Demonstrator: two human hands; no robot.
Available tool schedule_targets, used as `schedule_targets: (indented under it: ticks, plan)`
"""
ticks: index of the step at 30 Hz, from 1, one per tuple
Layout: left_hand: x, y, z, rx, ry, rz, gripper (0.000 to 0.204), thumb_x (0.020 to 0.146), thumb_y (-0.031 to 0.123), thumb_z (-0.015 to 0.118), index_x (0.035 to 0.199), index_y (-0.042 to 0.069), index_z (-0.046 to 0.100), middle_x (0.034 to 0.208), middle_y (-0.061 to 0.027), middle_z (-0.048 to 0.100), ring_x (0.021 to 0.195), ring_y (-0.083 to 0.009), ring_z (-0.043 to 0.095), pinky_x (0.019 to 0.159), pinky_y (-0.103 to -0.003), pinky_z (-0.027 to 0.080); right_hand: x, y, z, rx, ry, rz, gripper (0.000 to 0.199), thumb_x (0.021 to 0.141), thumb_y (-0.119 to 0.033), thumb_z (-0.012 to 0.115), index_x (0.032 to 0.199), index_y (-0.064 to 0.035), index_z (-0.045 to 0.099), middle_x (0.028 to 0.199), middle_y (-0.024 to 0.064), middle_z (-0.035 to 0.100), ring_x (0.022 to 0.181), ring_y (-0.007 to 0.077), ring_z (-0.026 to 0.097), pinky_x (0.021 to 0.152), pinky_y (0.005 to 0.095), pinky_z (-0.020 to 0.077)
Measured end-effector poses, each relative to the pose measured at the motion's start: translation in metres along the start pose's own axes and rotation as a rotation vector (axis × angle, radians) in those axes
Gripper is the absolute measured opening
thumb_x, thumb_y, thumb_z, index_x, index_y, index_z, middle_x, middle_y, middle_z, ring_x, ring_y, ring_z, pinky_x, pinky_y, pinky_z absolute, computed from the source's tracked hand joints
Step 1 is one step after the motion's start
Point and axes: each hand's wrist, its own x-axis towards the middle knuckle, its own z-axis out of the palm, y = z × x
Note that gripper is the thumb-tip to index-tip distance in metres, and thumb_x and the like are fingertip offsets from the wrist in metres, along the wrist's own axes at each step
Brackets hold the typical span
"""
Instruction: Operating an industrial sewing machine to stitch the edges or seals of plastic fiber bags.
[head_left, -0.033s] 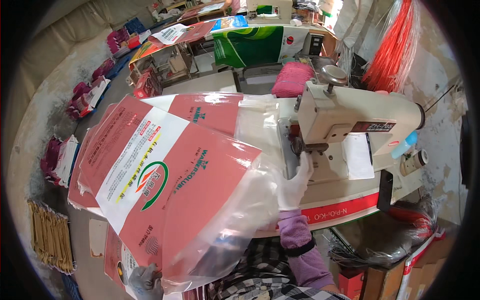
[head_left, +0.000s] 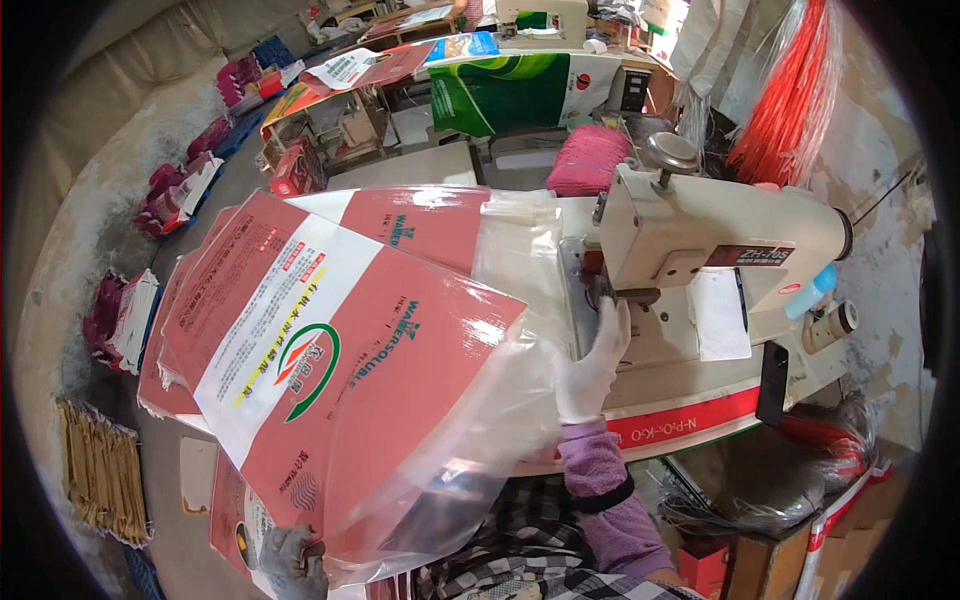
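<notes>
My left hand (head_left: pixel 293 563), in a grey glove, is closed on the near corner of a red and white printed plastic sack (head_left: pixel 365 360). The sack lies flat and tilted over others, with a clear plastic liner (head_left: pixel 500 385) spreading from its right side. My right hand (head_left: pixel 588 375), in a white glove, is beside the liner at the head of a cream sewing machine (head_left: pixel 690 225). Its fingers reach up, bent, to the metal parts under the head; what they pinch is hidden there. A purple sleeve (head_left: pixel 598 475) covers my right forearm.
Another red sack (head_left: pixel 430 215) lies behind, beside a pink thread cone (head_left: pixel 590 158). A dark phone-like slab (head_left: pixel 773 383) stands at the table's right edge. Red and clear strands (head_left: pixel 785 100) hang at the far right. Bundles (head_left: pixel 105 470) line the left floor.
My right fingers have shifted slightly up at the machine's head. The left hand keeps its hold, and the sack lies almost as before. The whole view has shifted a little.
</notes>
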Motion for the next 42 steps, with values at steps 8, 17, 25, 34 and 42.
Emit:
schedule_targets:
  ticks: [8,17,25,34,42]
  plan:
    - [-0.011,-0.038,0.007,-0.028,0.115,-0.071,0.019,0.077,0.012,0.075,0.088,0.006,0.060,0.063,-0.0083,0.057,0.055,-0.0244,0.054,0.056,-0.034,0.045,-0.013,0.051,0.039,-0.023,-0.637,-0.164,0.015,0.076,-0.011,0.063,0.088,-0.0067,0.071,0.069,0.0178,0.063,0.063,0.0349,0.064,0.059,0.0437,0.0501]
    - [-0.040,-0.202,0.025,-0.009,0.319,-0.566,0.024,0.094,0.028,0.062,0.090,0.006,0.071,0.071,-0.0149,0.063,0.066,-0.0241,0.058,0.062,-0.036,0.049,-0.007,-0.074,0.055,0.276,-1.156,-1.222,0.035,0.068,-0.029,0.066,0.095,-0.0057,0.065,0.099,0.0097,0.063,0.108,0.0290,0.054,0.092,0.0360,0.0428]
    - [0.386,-0.118,0.001,0.123,0.324,0.227,0.030,0.090,0.013,0.057,0.119,0.007,0.064,0.103,-0.0127,0.069,0.089,-0.0244,0.067,0.076,-0.034,0.053,-0.093,-0.048,-0.076,0.294,-1.110,0.055,0.036,0.083,-0.010,0.060,0.118,-0.0012,0.063,0.090,0.0160,0.069,0.077,0.0233,0.070,0.068,0.0380,0.0553]
    - [0.405,0.238,0.218,-0.192,-0.264,0.784,0.025,0.078,0.013,0.064,0.102,0.016,0.071,0.095,-0.0054,0.070,0.083,-0.0259,0.068,0.074,-0.033,0.054,-0.081,0.046,-0.289,-0.466,-0.757,-0.187,0.049,0.067,-0.004,0.060,0.114,-0.0135,0.070,0.062,0.0091,0.057,0.053,0.0277,0.058,0.054,0.0374,0.0469]
    - [0.372,0.242,0.226,-0.024,-0.149,0.863,0.018,0.081,0.030,0.064,0.096,0.022,0.071,0.085,-0.0049,0.069,0.078,-0.0272,0.066,0.067,-0.041,0.049,-0.113,0.076,-0.317,-0.325,-0.715,0.153,0.039,0.074,-0.008,0.065,0.106,-0.0259,0.074,0.055,0.0080,0.055,0.051,0.0278,0.057,0.049,0.0396,0.0456]
